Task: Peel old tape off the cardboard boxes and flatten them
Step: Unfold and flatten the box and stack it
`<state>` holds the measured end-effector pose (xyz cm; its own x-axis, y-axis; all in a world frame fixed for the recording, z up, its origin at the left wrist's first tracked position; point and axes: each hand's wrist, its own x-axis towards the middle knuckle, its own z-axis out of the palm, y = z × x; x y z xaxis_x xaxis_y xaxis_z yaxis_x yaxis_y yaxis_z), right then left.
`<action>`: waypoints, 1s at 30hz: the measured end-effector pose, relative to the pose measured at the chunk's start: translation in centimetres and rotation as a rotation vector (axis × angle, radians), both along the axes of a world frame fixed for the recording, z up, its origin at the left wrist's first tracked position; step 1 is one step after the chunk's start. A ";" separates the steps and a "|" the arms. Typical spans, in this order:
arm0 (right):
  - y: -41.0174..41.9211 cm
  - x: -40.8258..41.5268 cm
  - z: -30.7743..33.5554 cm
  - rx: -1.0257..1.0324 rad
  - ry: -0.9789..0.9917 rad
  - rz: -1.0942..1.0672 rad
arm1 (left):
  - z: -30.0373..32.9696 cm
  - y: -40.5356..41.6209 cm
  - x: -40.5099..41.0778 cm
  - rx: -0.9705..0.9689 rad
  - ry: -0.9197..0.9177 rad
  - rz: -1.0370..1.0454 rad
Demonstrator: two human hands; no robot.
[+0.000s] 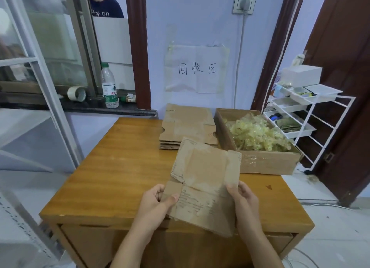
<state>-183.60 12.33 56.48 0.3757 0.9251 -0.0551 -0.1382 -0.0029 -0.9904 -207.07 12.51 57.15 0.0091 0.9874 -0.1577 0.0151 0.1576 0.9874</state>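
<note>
Head view: flattened cardboard box [204, 179] held between both hands, left hand [158, 202] and right hand [243, 201] gripping opposite edges.

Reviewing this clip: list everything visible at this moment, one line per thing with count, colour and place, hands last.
Flattened box: one, brown, held above the table's near edge.
Stack of flattened cardboard: one stack, brown, far side of the table.
Open box: one, brown, table's far right, holding tape.
Peeled tape: a heap, yellowish clear, inside the open box.
Table: one, orange-brown wood.
Water bottle: one, clear with green cap, on the dark sill.
Tape roll: one, pale, on the sill.
Paper sign: one, white, taped to the wall.
Wire rack: one, white, right of the table.
Left hand: grip on the flattened box's left edge.
Right hand: grip on its right edge.
</note>
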 end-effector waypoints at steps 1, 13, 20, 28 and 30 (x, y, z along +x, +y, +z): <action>0.1 -0.1 -0.1 -0.005 -0.033 0.029 | -0.1 0.0 0.2 0.006 -0.009 0.025; 2.6 -1.4 0.9 0.087 -0.283 -0.002 | -0.4 1.4 0.8 0.080 -0.015 0.187; 8.7 -2.2 4.8 0.157 -0.265 -0.055 | 4.2 7.3 -0.2 0.232 0.084 0.171; 16.6 -2.3 7.7 0.102 -0.328 -0.016 | 6.3 15.0 -0.5 0.285 0.216 0.213; 18.6 -2.2 8.3 0.062 -0.298 0.003 | 6.7 16.9 -0.7 0.276 0.275 0.211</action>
<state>-185.83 30.93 64.82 0.3645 0.9243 0.1136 0.1585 0.0587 -0.9856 -207.80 29.40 63.86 -0.2025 0.9687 0.1437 0.2794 -0.0835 0.9565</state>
